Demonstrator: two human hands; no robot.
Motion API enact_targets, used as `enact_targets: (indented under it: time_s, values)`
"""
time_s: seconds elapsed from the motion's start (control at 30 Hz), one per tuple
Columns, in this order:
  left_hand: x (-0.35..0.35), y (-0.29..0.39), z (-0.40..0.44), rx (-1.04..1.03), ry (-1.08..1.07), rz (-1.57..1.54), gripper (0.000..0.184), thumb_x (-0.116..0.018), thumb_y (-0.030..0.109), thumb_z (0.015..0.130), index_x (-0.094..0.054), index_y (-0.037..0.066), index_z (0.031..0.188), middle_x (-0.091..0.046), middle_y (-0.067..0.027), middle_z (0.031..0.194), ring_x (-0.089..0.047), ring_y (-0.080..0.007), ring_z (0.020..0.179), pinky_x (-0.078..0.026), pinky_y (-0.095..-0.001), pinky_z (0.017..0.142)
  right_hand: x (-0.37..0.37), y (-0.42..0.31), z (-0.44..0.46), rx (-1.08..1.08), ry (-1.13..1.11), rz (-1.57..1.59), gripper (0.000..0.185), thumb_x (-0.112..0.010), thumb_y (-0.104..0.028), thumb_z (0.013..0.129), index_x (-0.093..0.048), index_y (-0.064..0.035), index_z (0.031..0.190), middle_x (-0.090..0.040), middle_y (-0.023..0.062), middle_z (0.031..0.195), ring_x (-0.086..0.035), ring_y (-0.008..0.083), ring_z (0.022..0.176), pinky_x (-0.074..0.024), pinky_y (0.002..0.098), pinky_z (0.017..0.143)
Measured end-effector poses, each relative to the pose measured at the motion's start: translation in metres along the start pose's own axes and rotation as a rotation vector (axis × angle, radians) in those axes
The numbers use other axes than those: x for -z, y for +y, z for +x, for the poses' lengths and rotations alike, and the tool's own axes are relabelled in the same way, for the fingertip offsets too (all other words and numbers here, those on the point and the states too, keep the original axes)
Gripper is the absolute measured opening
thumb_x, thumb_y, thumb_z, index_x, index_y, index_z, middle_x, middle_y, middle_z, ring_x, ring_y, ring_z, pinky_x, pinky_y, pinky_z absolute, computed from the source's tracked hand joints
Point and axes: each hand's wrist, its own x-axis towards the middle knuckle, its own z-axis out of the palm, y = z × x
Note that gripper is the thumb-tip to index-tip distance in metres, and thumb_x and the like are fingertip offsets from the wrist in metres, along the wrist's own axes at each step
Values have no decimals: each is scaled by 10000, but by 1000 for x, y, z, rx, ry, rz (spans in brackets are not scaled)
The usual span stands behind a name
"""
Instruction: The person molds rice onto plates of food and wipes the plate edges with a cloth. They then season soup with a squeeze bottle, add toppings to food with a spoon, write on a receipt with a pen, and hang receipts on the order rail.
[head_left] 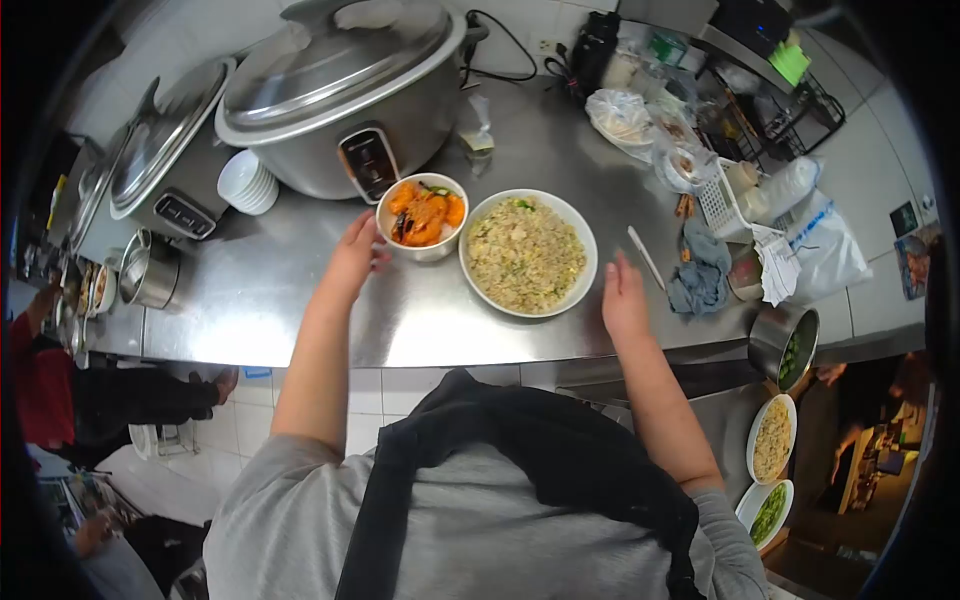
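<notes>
A large white bowl of fried rice (526, 254) stands on the steel counter in front of me. Just left of it, a smaller bowl (422, 218) holds orange glazed pieces of food, with some green at its back edge. My left hand (355, 258) is beside the small bowl's left side, fingers apart; whether they touch it I cannot tell. To the right of the rice bowl is my right hand (625, 297), its fingers stretched out and holding nothing. A small gap separates it from the bowl's rim.
Behind the bowls stands a large rice cooker (335, 95), with stacked white cups (248, 182) at its left. A white pen (646, 257) and blue-grey cloth (700, 268) lie at right, near a white basket (722, 205). Other people are at far left and right.
</notes>
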Motion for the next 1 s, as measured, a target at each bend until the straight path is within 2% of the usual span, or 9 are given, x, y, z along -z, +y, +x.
enact_targets:
  time_s: [0.03, 0.07, 0.3, 0.37, 0.43, 0.5, 0.57, 0.83, 1.0]
  values:
    - [-4, -5, 11, 6, 13, -6, 410, -405, 302, 938, -444, 108, 1297, -606, -48, 875, -555, -126, 648, -434, -255, 567, -18, -7, -1, -156, -154, 350, 439, -438, -199, 914, -415, 56, 1271, -458, 262, 1228, -455, 376, 1139, -355, 393, 969]
    - [-8, -9, 21, -50, 5, 111, 419, -414, 261, 921, -438, 81, 1299, -613, -66, 843, -567, -134, 623, -454, -275, 568, -30, -16, -3, -182, -211, 310, 469, -356, -185, 944, -300, 65, 1338, -426, 279, 1272, -434, 374, 1181, -347, 388, 985]
    - [16, -22, -8, -151, 57, 470, 482, -449, 168, 849, -415, 11, 1304, -646, -156, 795, -639, -184, 647, -506, -320, 650, -38, -3, -11, -43, -87, 277, 487, -316, -77, 915, -218, 44, 1376, -433, 258, 1279, -468, 327, 1159, -363, 356, 981]
    - [31, -32, -34, -122, 79, 439, 486, -450, 153, 847, -409, 17, 1312, -652, -156, 811, -649, -179, 644, -514, -314, 631, -39, 21, -13, -94, -62, 383, 490, -301, -78, 930, -203, -57, 1410, -567, 166, 1075, -597, 193, 758, -508, 281, 594]
    - [43, -37, -64, -57, 37, 268, 501, -451, 137, 849, -384, 33, 1334, -653, -158, 839, -644, -177, 607, -524, -298, 581, -25, 17, -21, -63, 13, 334, 497, -299, -54, 911, -226, -60, 1403, -537, 195, 1157, -561, 271, 1003, -470, 367, 854]
    - [49, -39, -94, -47, 55, 205, 510, -452, 131, 850, -369, 43, 1346, -652, -157, 858, -643, -177, 597, -527, -289, 560, -6, 4, -29, -272, -30, 462, 514, -286, -70, 910, -208, -115, 1416, -567, 169, 1090, -599, 248, 868, -531, 361, 634]
    - [52, -47, -112, -33, 25, 139, 526, -452, 120, 858, -335, 64, 1368, -644, -152, 909, -645, -180, 595, -536, -281, 540, -11, 31, -21, -254, 6, 460, 522, -282, -104, 910, -185, -130, 1422, -552, 155, 1118, -604, 228, 796, -504, 320, 473]
    - [133, -68, -177, -114, -59, 48, 592, -433, 358, 943, -211, 82, 1417, -607, -117, 935, -596, -158, 767, -507, -283, 598, -10, 16, -44, -424, 175, 877, 537, -339, -404, 943, -249, -121, 1390, -505, 160, 1195, -587, 240, 765, -467, 285, 535]
    - [284, -117, -234, 91, 139, 2, 423, -412, 423, 935, -544, 99, 1172, -609, -43, 924, -590, -152, 831, -478, -304, 715, -57, 42, -147, -294, 506, 793, 457, -388, -425, 940, -476, -61, 1203, -534, 70, 871, -474, 147, 605, -375, 230, 485]
